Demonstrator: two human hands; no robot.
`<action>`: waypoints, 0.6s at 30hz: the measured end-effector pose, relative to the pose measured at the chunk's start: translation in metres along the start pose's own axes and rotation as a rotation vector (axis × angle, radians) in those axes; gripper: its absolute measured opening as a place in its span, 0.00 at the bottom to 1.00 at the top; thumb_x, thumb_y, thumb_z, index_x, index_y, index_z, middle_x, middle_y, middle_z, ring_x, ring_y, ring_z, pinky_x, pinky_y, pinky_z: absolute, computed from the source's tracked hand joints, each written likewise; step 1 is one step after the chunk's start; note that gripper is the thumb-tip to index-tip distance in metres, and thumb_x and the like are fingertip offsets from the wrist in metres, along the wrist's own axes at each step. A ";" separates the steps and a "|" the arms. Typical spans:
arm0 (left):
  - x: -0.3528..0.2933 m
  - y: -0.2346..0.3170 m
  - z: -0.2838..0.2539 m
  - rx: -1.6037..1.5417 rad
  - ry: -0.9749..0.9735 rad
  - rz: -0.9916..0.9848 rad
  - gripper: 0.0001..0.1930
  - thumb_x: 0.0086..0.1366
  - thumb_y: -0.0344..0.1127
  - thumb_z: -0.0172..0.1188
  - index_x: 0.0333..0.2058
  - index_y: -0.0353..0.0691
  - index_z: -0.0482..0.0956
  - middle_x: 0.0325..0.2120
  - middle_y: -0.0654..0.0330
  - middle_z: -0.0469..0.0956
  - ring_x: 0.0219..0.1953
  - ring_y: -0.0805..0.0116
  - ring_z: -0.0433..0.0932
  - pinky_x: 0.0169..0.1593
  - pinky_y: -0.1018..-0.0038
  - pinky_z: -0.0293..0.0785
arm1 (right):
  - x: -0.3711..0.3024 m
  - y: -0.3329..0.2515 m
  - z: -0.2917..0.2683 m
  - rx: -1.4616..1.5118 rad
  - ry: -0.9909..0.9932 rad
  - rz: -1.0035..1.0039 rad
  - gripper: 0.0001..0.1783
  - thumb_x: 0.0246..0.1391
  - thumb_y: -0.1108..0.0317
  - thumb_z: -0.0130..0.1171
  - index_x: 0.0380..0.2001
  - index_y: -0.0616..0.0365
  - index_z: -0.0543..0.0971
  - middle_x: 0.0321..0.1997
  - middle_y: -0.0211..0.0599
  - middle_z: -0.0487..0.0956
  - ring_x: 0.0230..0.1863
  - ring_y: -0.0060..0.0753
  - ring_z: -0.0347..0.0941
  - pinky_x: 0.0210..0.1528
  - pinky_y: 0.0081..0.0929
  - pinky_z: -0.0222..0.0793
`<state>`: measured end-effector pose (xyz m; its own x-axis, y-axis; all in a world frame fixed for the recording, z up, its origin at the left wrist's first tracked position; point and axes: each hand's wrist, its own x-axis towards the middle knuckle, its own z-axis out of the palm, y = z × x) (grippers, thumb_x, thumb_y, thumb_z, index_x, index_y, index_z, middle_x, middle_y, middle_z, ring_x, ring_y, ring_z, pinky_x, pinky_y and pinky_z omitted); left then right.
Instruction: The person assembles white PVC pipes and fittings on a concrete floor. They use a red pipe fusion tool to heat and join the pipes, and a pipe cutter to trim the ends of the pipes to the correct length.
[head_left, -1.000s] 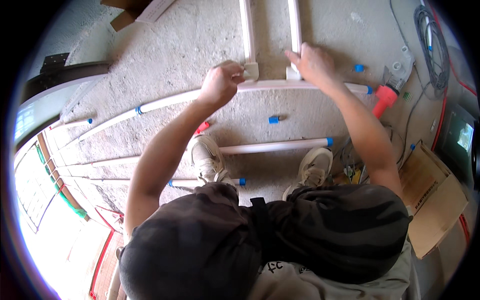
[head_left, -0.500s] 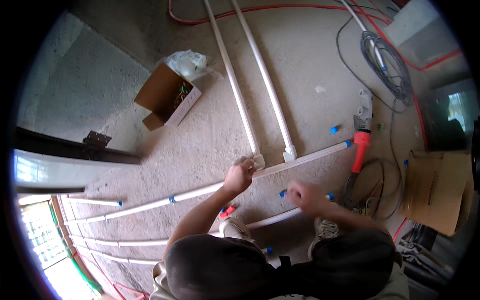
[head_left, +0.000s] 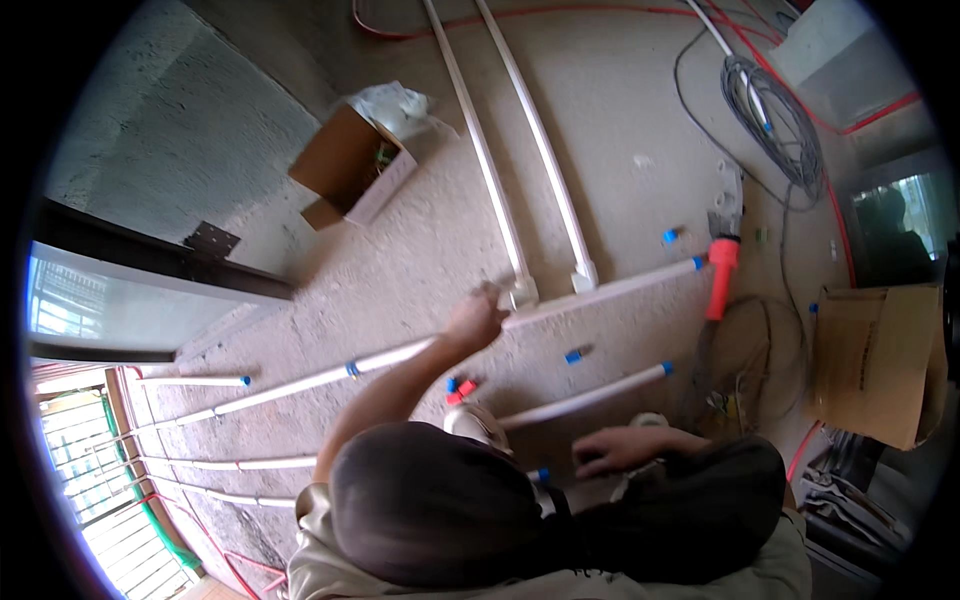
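- Looking down on a rough grey concrete floor (head_left: 620, 130), sandy in tone and scattered with pipework.
- Left of that, a darker grey plastered wall (head_left: 170, 140) above a dark metal door frame (head_left: 150, 255), with a bright barred window (head_left: 75, 470) low at the left edge.
- Open brown cardboard box (head_left: 350, 170) on the floor near the wall, crumpled white plastic bag (head_left: 395, 105) just behind it.
- Second, larger flattened cardboard carton (head_left: 880, 360) at the right; coil of grey cable (head_left: 775, 115) and thin red conduit (head_left: 860, 115) further back.
- Orange-red handled tool (head_left: 720, 280) lying beside the right end of the long pipe.
- Long white plastic pipe (head_left: 600, 292) running diagonally across the floor, slim, round, blue fitting at its right end and blue clip further left.
- Two parallel white pipes (head_left: 520, 130) coming down from the far side, each ending in a white elbow fitting (head_left: 522, 292) touching the long pipe.
- Shorter white pipe with blue cap (head_left: 590, 395) nearer the knees, loose small blue pieces (head_left: 573, 355) between.
- Left hand (head_left: 475, 320) stretched forward, fingers curled onto the long pipe just beside the nearer elbow fitting, gripping it.
- Right hand (head_left: 625, 448) drawn back near the knee, fingers spread and loose, grasping nothing, close to a pale shoe (head_left: 475, 422).
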<state>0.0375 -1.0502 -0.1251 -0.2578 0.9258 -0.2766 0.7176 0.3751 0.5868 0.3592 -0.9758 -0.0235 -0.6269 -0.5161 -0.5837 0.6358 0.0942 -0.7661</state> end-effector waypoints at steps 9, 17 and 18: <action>-0.124 0.143 -0.096 -0.048 -0.013 -0.163 0.21 0.65 0.37 0.68 0.52 0.30 0.79 0.49 0.47 0.79 0.49 0.49 0.80 0.53 0.61 0.75 | -0.030 0.080 0.010 -0.141 0.475 -0.132 0.19 0.64 0.53 0.63 0.45 0.57 0.80 0.39 0.41 0.84 0.44 0.43 0.81 0.48 0.38 0.74; -0.154 0.357 -0.114 0.373 -0.192 -0.344 0.23 0.57 0.28 0.73 0.51 0.32 0.79 0.45 0.49 0.81 0.45 0.51 0.81 0.51 0.61 0.76 | -0.109 0.117 -0.052 -0.283 0.636 -0.238 0.19 0.65 0.50 0.60 0.43 0.57 0.78 0.40 0.43 0.85 0.43 0.50 0.81 0.46 0.45 0.73; -0.150 0.371 -0.107 0.427 -0.217 -0.311 0.23 0.56 0.27 0.73 0.51 0.31 0.79 0.43 0.47 0.81 0.45 0.48 0.81 0.51 0.59 0.76 | -0.121 0.117 -0.053 -0.284 0.611 -0.282 0.19 0.65 0.51 0.60 0.42 0.57 0.78 0.39 0.43 0.85 0.43 0.50 0.81 0.46 0.45 0.72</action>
<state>0.2734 -1.0449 0.2156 -0.3924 0.7267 -0.5638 0.8384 0.5348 0.1058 0.4855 -0.8572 -0.0573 -0.9418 0.0061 -0.3360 0.3235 0.2874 -0.9015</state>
